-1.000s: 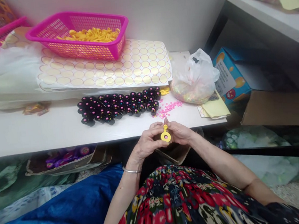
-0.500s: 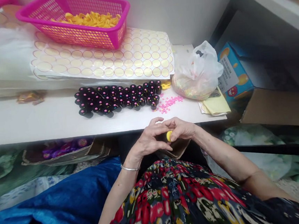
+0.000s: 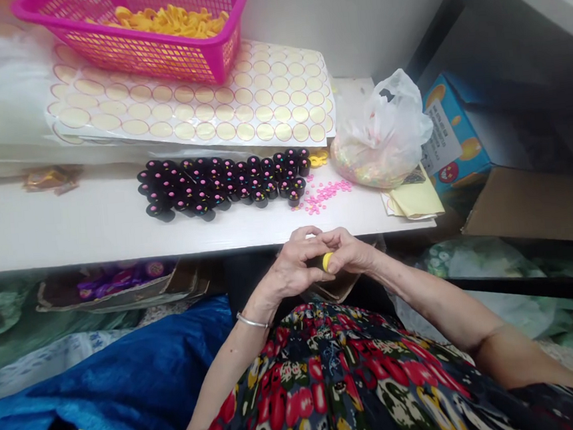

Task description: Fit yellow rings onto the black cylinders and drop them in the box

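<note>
In front of the table edge, my two hands meet over my lap. My right hand (image 3: 350, 252) pinches a small round yellow cap (image 3: 327, 261) between thumb and fingers. From the other side, my left hand (image 3: 300, 262) curls around the cap's left side, thumb below and fingers above. The gap between the left thumb and fingers looks dark; whether a black part joins the cap there, I cannot tell. On the table beyond stand several short black cylinders (image 3: 223, 182) in packed rows, topped with pink dots and coloured specks. Loose pink beads (image 3: 322, 197) lie to their right.
A pink basket (image 3: 142, 57) of yellow pieces rests on sheets of round stickers (image 3: 257, 114). To the right are a tied plastic bag (image 3: 382, 133), folded yellow paper (image 3: 417, 199) and an open blue carton (image 3: 455, 140). Below the table is a box of purple packets (image 3: 121, 278).
My left thumb and fingers have drawn closer together around the yellow cap, and the dark gap between them is narrower. The view has shifted slightly.
</note>
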### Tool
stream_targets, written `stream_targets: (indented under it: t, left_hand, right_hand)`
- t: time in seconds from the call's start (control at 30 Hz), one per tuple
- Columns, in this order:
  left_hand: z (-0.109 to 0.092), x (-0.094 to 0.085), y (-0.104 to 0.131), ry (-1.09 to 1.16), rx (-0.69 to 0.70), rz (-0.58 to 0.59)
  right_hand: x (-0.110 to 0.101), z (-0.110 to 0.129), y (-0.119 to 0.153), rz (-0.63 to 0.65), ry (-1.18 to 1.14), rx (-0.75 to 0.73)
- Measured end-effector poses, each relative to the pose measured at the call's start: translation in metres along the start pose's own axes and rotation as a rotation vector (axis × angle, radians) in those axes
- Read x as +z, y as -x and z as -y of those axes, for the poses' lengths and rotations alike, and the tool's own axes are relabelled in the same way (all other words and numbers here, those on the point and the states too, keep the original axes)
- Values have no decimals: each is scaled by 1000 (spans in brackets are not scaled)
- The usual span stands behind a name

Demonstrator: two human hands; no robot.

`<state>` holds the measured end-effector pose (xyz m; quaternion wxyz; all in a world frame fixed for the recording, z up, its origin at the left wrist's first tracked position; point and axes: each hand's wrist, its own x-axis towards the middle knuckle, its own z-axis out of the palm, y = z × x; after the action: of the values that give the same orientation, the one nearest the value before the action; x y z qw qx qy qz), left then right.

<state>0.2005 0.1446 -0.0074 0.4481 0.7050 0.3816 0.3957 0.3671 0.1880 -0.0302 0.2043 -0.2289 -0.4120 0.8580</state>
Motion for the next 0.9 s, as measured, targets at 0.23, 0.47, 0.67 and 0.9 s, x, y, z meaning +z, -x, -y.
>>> stream_targets:
  t: [0.23,0.47,0.67,0.9]
  left_hand:
    - [5,-2,1,30,-19,49]
    - [9,-1,4,-18,-57,29]
    - [22,8,12,-165,-117,31]
    - [20,-23,8,-66,-51,141]
  right_hand:
    - [-1,1,1,61,-47,82]
    - [5,-11,-1,-36,-27,-41]
    - [4,-14,-1,14,30,61]
    - [-6,-25,-8,-179,330,108]
